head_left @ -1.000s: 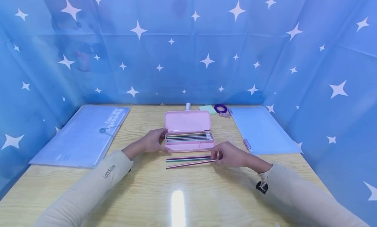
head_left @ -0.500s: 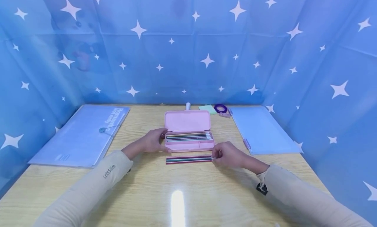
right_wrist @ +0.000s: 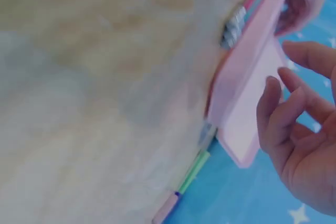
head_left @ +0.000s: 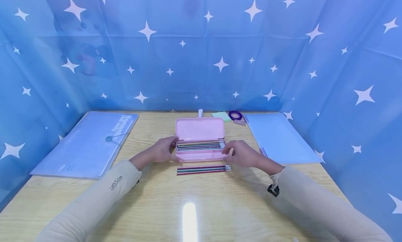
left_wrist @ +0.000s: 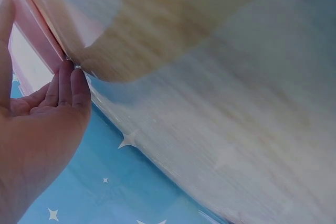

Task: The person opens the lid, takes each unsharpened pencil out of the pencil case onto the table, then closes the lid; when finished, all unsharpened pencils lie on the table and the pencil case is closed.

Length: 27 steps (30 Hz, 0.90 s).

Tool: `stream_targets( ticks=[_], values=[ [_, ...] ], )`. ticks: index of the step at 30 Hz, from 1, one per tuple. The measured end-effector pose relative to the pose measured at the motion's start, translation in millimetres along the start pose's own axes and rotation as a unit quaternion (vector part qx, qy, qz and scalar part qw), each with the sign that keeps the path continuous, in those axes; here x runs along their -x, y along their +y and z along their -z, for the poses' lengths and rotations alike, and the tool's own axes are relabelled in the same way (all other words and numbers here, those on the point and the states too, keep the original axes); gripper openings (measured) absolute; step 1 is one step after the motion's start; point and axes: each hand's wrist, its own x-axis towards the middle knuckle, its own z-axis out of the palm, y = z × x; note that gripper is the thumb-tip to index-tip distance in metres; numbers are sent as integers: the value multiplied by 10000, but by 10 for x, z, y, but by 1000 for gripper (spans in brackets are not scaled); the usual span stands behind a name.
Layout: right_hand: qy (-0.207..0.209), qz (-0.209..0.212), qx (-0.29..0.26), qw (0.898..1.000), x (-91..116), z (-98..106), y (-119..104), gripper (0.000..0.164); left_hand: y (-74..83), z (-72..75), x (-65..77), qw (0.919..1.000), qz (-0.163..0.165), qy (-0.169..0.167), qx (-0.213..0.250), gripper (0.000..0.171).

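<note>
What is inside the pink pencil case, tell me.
Several pencils lie lengthwise in its rear part. The right hand covers part of the small front compartment, so that stretch cannot be seen.

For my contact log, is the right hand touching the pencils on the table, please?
Apart: the right wrist view shows the pink case between the right hand and those pencils.

The right hand's grip [head_left: 243,154] has left the slim striped pencils [head_left: 202,170] for the pink rectangular box [head_left: 196,155], nearer the far edge of the table [head_left: 157,203].
</note>
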Motion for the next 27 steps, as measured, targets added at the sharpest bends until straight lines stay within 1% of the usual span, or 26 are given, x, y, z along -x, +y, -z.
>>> stream_targets(
  ticks=[3,7,10,14,16,23,27],
  values=[
    [15,-1,149,9999,-159,37,69,18,-9,5,4,10000,-1,16,-19,105],
    [13,-54,298,9995,-359,30,208,23,-10,4,3,10000,32,46,16,104],
    [-81,-123,309,9994,-448,14,278,22,-5,0,0,10000,71,44,42,106],
    [-247,-210,346,9989,-479,-3,326,18,9,-8,-3,10000,90,-14,30,108],
    [-302,-172,402,9986,-479,-5,340,16,15,-8,-5,10000,71,-23,15,108],
    [-539,-156,408,9976,-522,16,349,16,18,4,-3,10000,25,-5,12,107],
    [-579,-111,464,9972,-540,10,354,16,15,0,9,10000,36,-17,-13,106]
  ],
)
